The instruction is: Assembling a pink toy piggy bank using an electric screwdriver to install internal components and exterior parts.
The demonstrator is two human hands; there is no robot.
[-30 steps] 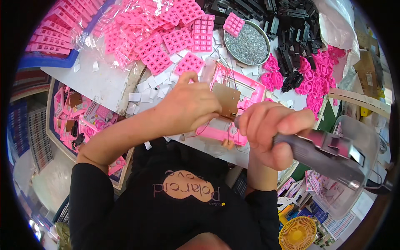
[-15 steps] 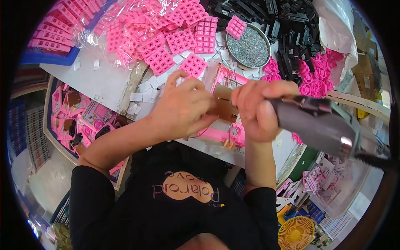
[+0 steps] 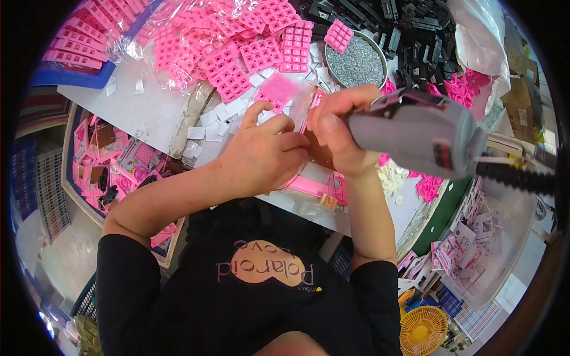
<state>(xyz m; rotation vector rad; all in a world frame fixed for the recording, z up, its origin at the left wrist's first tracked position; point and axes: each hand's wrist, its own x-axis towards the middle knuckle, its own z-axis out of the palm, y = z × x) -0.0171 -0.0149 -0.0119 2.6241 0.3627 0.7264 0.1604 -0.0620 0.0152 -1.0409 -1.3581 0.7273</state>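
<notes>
A grey corded electric screwdriver (image 3: 409,133) is in my right hand (image 3: 347,130), closed round its front end and tilted over the work; the tip is hidden behind my fingers. Below lies a pink plastic casing (image 3: 314,187) with a brown circuit board (image 3: 320,151) and thin wires. At the casing's left side, my left hand (image 3: 267,145) has its fingers curled against it, the index finger raised and bent. Its thumb is mostly hidden. Just beyond that hand is a blurred pink keypad piece (image 3: 280,88), next to small white paper squares (image 3: 211,132).
Pink keypads (image 3: 228,80) in clear plastic pile up at the far left. Toward the far right are a round dish of small metal screws (image 3: 359,62) and black plastic parts (image 3: 415,35). A bin of pink assemblies (image 3: 122,151) stands left; a yellow basket (image 3: 423,329) sits lower right.
My right hand has shifted left and up with the screwdriver, which now covers more of the board. White discs at the right are uncovered. The keypad beyond my left hand has become blurred.
</notes>
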